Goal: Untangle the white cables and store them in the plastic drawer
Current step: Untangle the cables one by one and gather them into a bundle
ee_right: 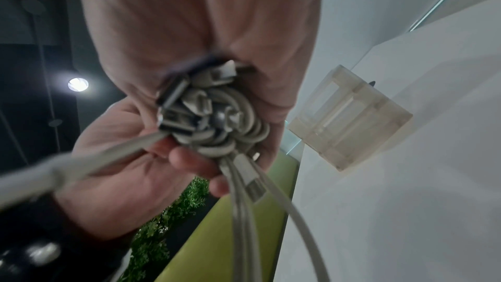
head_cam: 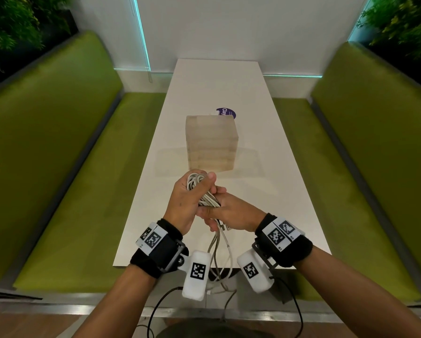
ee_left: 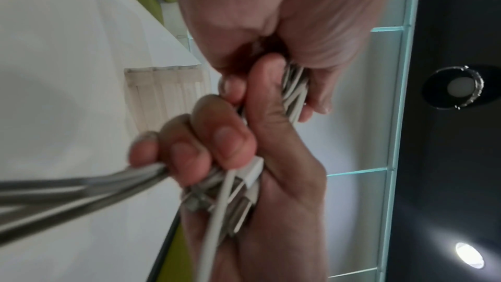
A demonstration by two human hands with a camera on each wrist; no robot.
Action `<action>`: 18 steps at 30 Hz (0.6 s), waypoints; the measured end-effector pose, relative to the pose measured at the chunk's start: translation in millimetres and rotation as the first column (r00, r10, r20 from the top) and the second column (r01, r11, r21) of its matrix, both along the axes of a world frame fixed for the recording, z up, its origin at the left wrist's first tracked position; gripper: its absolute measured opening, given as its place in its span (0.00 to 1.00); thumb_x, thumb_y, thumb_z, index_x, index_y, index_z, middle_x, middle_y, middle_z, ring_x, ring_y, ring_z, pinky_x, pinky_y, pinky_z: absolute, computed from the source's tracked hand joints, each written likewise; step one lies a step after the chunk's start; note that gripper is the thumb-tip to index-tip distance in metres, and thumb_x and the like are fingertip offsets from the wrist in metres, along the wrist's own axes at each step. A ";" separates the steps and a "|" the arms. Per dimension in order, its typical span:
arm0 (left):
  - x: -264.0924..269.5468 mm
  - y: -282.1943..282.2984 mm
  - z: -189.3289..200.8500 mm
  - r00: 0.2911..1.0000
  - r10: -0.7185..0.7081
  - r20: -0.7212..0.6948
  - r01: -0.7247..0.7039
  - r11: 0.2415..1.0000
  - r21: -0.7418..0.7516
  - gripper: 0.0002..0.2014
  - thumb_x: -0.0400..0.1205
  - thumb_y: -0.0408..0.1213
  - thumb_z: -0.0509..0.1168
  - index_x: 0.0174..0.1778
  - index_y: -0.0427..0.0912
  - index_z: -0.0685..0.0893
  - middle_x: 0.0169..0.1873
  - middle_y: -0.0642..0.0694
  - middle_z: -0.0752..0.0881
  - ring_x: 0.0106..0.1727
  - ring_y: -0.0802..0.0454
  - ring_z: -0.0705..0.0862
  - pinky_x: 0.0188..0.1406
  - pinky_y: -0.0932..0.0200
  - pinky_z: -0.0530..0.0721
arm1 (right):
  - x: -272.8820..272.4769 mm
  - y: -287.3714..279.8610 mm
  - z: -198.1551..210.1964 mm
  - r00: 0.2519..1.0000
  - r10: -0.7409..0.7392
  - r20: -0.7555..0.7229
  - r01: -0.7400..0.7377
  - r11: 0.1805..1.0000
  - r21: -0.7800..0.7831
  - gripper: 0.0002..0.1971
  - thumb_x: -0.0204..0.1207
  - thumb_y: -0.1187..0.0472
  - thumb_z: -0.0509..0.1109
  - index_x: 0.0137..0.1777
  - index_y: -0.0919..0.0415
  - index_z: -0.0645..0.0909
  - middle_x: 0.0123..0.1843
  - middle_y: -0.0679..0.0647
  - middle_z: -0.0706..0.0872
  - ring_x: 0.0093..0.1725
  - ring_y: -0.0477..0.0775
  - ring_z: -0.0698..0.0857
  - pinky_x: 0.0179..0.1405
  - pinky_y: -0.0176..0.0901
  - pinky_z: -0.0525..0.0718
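Observation:
Both hands hold one bundle of white cables [head_cam: 205, 198] above the near half of the white table [head_cam: 265, 191]. My left hand [head_cam: 192, 196] grips the coiled upper part, thumb over the loops. Just below it my right hand [head_cam: 225, 212] is curled round the lower part, where several plugs [ee_right: 189, 102] bunch together. Loose cable ends [head_cam: 219, 254] hang down past the table's near edge. In the left wrist view the cables [ee_left: 294, 91] run between both fists. The translucent plastic drawer unit [head_cam: 210, 142] stands on the table beyond the hands, its drawers closed.
A purple round label [head_cam: 226, 112] lies behind the drawer unit. Green benches [head_cam: 65, 172] flank the table on both sides. Black wires [head_cam: 155, 311] from the wrist cameras hang below the forearms. A white wall closes the far end.

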State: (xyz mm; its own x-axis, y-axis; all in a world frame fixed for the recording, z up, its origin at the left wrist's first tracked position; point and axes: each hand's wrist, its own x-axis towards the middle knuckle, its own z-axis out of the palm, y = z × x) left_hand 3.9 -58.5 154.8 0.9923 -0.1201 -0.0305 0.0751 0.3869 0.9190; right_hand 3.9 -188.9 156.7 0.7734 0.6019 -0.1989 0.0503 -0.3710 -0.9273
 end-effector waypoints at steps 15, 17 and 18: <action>-11.5 -7.6 -37.8 0.967 -0.254 -0.030 0.252 0.925 0.284 0.12 0.84 0.42 0.58 0.54 0.38 0.80 0.24 0.50 0.77 0.23 0.51 0.81 0.34 0.53 0.86 | 25.7 -15.6 24.8 0.929 -0.367 -0.042 0.358 0.869 0.340 0.13 0.82 0.57 0.64 0.43 0.67 0.79 0.35 0.59 0.86 0.28 0.52 0.84 0.21 0.42 0.74; -12.5 -6.0 -36.6 0.966 -0.251 -0.057 0.257 0.930 0.262 0.17 0.82 0.49 0.55 0.45 0.38 0.80 0.21 0.52 0.66 0.17 0.56 0.66 0.20 0.62 0.72 | 27.1 -16.3 22.8 0.933 -0.349 -0.086 0.353 0.844 0.404 0.12 0.82 0.56 0.65 0.40 0.65 0.77 0.31 0.59 0.83 0.31 0.64 0.80 0.24 0.55 0.76; -12.4 -5.2 -35.5 0.967 -0.247 -0.066 0.256 0.935 0.247 0.19 0.82 0.52 0.54 0.42 0.39 0.79 0.20 0.53 0.62 0.17 0.56 0.60 0.18 0.64 0.64 | 28.5 -16.4 22.1 0.934 -0.343 -0.103 0.354 0.836 0.420 0.13 0.81 0.56 0.65 0.39 0.63 0.76 0.29 0.57 0.81 0.33 0.67 0.78 0.27 0.62 0.78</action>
State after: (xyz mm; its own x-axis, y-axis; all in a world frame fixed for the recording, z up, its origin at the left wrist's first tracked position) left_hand -8.4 -63.8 119.3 0.9286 -0.3494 -0.1250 0.1726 0.1085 0.9790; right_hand 32.4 -205.3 178.8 0.9465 0.3228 -0.0062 -0.0306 0.0706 -0.9970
